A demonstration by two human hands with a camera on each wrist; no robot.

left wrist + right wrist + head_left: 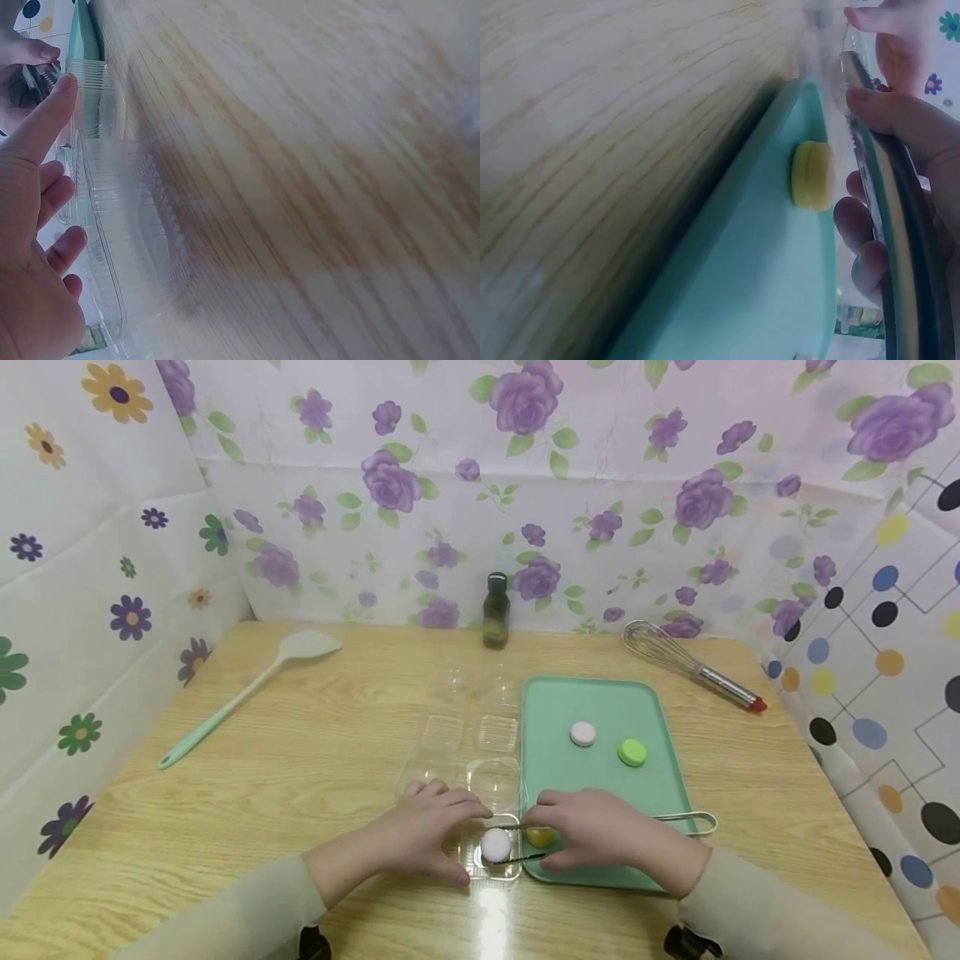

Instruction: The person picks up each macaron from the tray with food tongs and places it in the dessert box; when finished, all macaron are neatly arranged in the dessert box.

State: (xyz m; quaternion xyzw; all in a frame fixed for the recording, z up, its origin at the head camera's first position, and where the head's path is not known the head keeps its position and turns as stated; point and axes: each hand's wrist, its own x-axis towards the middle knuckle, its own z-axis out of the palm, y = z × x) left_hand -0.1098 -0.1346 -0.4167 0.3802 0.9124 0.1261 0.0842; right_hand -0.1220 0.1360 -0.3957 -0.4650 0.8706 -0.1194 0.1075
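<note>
Starting with the head view, the right hand is clamped on metal tongs, whose looped end projects to the right past its fingers. The tong tips extend left from the hand, one on either side of a whitish macaron in the near right compartment of a clear plastic container; whether both tips touch it cannot be determined. The left hand is beside that compartment, thumb and fingers apart, with the macaron to the right of the thumb. A yellow macaron lies on the green tray, partly covered by the right hand. Pale pink and green macarons lie farther back on the tray. At the rear of the worktop stands a dark bottle; any label on it is too small to read.

In the left wrist view, the index finger of the left hand extends to just beside the tong tips, the other fingers loosely bent; the container is next to them. Contact with the container cannot be confirmed.

In the right wrist view, the right thumb and fingers grip the tongs. The yellow macaron rests on the tray close to the rim, just beside the hand.
</note>
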